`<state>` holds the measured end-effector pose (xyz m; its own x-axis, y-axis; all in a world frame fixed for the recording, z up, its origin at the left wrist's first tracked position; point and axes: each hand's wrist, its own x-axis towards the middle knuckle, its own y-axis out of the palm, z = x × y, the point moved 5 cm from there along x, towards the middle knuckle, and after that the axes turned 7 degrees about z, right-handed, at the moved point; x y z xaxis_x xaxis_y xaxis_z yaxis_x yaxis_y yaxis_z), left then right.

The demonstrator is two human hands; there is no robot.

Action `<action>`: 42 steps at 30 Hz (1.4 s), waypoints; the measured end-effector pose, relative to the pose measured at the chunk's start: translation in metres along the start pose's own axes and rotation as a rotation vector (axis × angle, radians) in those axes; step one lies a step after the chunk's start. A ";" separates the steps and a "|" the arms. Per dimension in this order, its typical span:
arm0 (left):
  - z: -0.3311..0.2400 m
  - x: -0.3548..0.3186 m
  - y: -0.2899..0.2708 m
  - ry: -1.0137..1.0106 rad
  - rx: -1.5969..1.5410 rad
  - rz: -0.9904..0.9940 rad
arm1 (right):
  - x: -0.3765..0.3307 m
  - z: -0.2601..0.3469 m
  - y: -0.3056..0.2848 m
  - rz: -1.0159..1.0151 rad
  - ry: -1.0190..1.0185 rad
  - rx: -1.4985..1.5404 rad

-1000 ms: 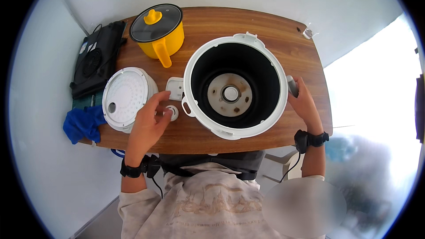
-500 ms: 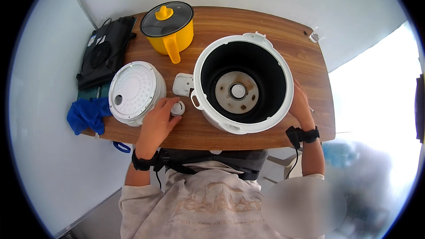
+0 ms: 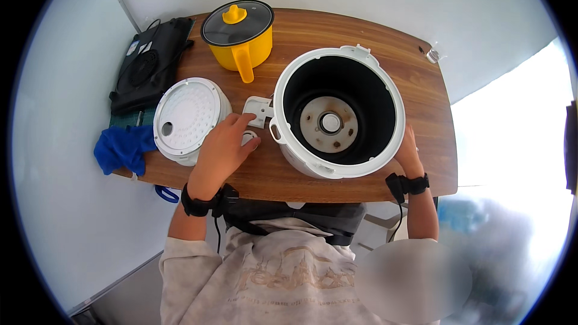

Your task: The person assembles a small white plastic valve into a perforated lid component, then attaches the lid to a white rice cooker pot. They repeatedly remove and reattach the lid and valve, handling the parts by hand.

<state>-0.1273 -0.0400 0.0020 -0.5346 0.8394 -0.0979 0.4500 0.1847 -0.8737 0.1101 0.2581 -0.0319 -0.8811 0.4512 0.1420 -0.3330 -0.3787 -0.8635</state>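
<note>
Your left hand (image 3: 224,144) was spread, white cap (image 3: 248,137) beside its thumb; sweeping risked displacing it. Right hand (image 3: 410,153): grip indeterminable.

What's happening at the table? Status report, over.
Left hand at small white cap, grip unclear. Right hand beside cooker, fingers partly hidden. Cooker open, upright. White lid close beside left hand.

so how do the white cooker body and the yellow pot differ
The white cooker body is open, showing a dark inside with a stained round plate at the bottom; the yellow pot is covered by a dark lid with a yellow knob.
The cooker body is clearly wider than the pot.
The cooker body sits nearer the person; the pot stands farther back and left.
Both are round and stand upright on the wooden table.
</note>
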 end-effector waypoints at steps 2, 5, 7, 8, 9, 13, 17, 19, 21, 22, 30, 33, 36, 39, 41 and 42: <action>-0.001 0.001 0.003 0.029 0.060 0.077 | -0.003 -0.002 0.002 -0.010 -0.010 -0.014; 0.005 -0.001 0.011 0.044 0.127 0.144 | -0.002 0.009 0.001 -0.021 -0.028 -0.031; 0.010 -0.001 0.016 0.044 0.129 0.151 | -0.004 0.004 0.005 -0.007 -0.024 -0.049; 0.011 0.000 0.016 0.041 0.115 0.141 | -0.005 0.002 0.006 0.001 -0.022 -0.057; 0.012 -0.001 0.016 0.034 0.099 0.132 | -0.005 0.002 0.007 -0.001 -0.017 -0.052; 0.014 -0.004 0.011 -0.025 -0.058 0.134 | -0.008 0.006 0.008 -0.035 0.016 -0.025; 0.007 -0.017 0.008 -0.067 -0.262 0.195 | -0.012 0.010 0.007 -0.064 -0.053 -0.009; 0.003 -0.023 0.013 -0.053 -0.394 0.271 | -0.013 0.010 0.007 -0.047 -0.079 -0.016; -0.005 -0.030 0.017 -0.001 -0.551 0.354 | -0.014 0.011 0.007 -0.036 -0.085 -0.037; -0.008 -0.033 0.020 0.002 -0.601 0.383 | -0.014 0.012 0.008 -0.033 -0.078 -0.055; -0.012 -0.040 0.032 0.156 -0.764 0.441 | -0.038 0.051 -0.010 0.023 0.161 0.273; -0.010 -0.039 0.037 0.152 -0.844 0.447 | -0.044 0.059 -0.008 0.080 0.153 0.395; -0.013 -0.036 0.039 0.153 -0.842 0.401 | -0.036 0.062 -0.007 0.082 0.172 0.413; -0.004 -0.021 0.046 0.219 -0.814 0.267 | -0.025 0.058 -0.002 0.067 0.191 0.470; -0.003 -0.014 0.045 0.152 -0.854 0.280 | -0.015 0.061 0.000 0.063 0.165 0.497; -0.004 -0.008 0.042 0.123 -0.872 0.290 | -0.008 0.063 -0.001 0.057 0.154 0.509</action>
<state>-0.1011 -0.0369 -0.0315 -0.2596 0.9521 -0.1614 0.9600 0.2363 -0.1502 0.0961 0.2039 -0.0017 -0.8556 0.5176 -0.0042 -0.4408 -0.7328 -0.5184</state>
